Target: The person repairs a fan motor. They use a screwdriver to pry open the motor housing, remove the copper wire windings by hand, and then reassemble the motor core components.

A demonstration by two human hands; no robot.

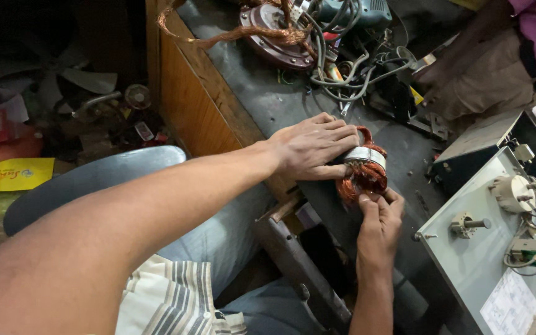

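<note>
A small motor stator point(365, 167) with a metal core and copper windings lies on its side on the dark workbench point(262, 99). My left hand point(312, 147) covers it from above and presses it down, fingers wrapped over the core. My right hand point(379, 214) comes from below and pinches the copper coil at the near end with fingertips.
A tangle of copper wire point(243, 28), a round motor part point(274, 37), grey cables point(348, 68) and a power tool point(355, 12) lie at the bench's far end. A grey test panel with knobs point(497, 248) stands at right. Another person point(497, 56) sits beyond it. Clutter fills the floor at left.
</note>
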